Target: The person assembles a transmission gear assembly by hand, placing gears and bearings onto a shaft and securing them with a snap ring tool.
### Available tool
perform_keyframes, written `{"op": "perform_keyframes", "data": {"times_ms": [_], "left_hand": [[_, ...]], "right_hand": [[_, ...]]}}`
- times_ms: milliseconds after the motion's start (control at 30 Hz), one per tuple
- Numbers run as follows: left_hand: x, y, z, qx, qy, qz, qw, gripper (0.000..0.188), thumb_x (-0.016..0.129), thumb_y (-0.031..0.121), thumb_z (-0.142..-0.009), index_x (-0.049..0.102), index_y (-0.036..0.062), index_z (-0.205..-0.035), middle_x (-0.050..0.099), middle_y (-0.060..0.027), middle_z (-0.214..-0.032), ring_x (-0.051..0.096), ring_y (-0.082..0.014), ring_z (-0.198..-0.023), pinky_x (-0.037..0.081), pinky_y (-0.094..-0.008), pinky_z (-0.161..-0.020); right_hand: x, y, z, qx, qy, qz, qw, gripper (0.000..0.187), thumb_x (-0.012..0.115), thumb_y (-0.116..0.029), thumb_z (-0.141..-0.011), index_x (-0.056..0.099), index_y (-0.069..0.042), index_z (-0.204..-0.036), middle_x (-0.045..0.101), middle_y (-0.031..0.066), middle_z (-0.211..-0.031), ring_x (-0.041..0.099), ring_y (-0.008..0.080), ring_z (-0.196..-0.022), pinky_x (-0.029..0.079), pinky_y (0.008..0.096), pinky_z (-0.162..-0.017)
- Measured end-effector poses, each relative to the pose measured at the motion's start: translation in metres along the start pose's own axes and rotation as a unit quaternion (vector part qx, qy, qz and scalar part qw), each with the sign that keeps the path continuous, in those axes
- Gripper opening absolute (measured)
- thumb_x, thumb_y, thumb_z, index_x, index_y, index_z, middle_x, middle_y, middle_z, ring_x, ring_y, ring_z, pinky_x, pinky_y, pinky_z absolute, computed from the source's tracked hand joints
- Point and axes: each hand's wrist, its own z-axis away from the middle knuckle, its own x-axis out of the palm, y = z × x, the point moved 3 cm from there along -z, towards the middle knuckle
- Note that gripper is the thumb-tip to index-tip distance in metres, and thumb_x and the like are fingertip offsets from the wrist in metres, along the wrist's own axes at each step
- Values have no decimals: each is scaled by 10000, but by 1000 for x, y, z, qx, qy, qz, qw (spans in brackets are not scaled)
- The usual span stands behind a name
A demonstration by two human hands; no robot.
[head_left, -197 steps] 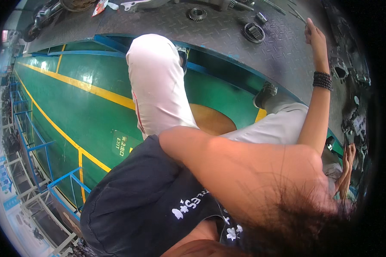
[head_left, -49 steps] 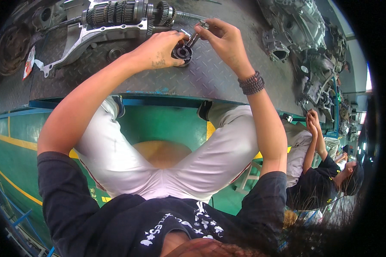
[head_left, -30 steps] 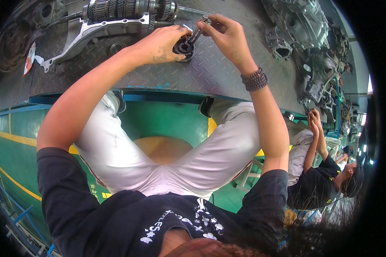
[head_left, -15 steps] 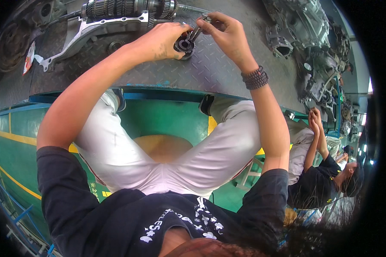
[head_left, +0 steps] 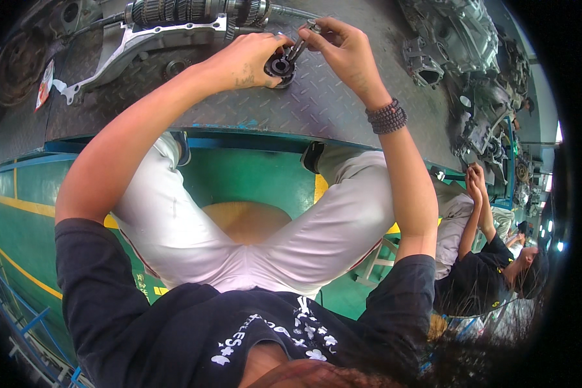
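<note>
My left hand [head_left: 255, 61] is curled round a dark ring-shaped metal part [head_left: 281, 66] with a hole in its middle, low over the steel table top. In my right hand [head_left: 339, 52], thumb and fingers pinch the upper end of a slim metal rod-like tool [head_left: 297, 50]. The tool slants down to the left, its lower end at the right rim of the ring part. Whether the tip goes into the part or only touches it, I cannot tell. Some of the left fingers are hidden behind the part.
Beyond my left hand lie a gear shaft [head_left: 191, 11] and an open silver housing half [head_left: 110, 68]. A small ring [head_left: 176, 68] rests by my left forearm. Metal castings [head_left: 452, 45] stand at the right. A co-worker's hands [head_left: 475, 180] are at the table's right end.
Both hands keep their hold on the ring part and the tool. The ring part and tool show only a slight shift; little else differs.
</note>
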Motion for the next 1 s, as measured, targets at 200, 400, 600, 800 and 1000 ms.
{"op": "perform_keyframes", "data": {"times_ms": [200,400,600,800,1000], "left_hand": [[1,-2,-1,3,2,8,1000,701,882,226,-809,592,11,-1411,719,-212,-1253,701,-394,-1178,568,-464,-1044],[2,-2,2,4,11,5,1000,714,895,232,-809,589,8,-1414,719,-213,-1240,702,-383,-1180,565,-464,-1052],[0,-1,1,-3,-2,3,1000,709,890,223,-802,591,4,-1406,717,-219,-1239,699,-384,-1186,563,-461,-1062],[-3,3,-2,-14,-22,2,1000,691,876,214,-798,598,9,-1397,724,-227,-1232,700,-392,-1183,565,-468,-1057],[-4,4,-4,-15,-30,-5,999,700,876,208,-788,599,18,-1402,729,-233,-1218,702,-401,-1174,565,-470,-1053]], "right_hand": [[-1,-1,1,3,-6,1,1000,429,814,-273,-1004,728,88,-1220,798,85,-948,756,119,-905,600,258,-820],[-1,1,1,-3,5,11,1000,422,812,-281,-1005,736,75,-1220,797,86,-949,757,121,-905,602,259,-827],[3,5,0,-40,41,-17,998,401,828,-328,-976,759,34,-1135,709,108,-777,586,123,-688,508,312,-652],[5,5,0,-44,40,-20,998,388,828,-302,-977,755,38,-1149,711,112,-778,592,110,-694,513,307,-655],[5,4,1,-27,35,-30,999,399,832,-297,-975,753,46,-1162,726,114,-791,612,101,-708,524,297,-667]]}}
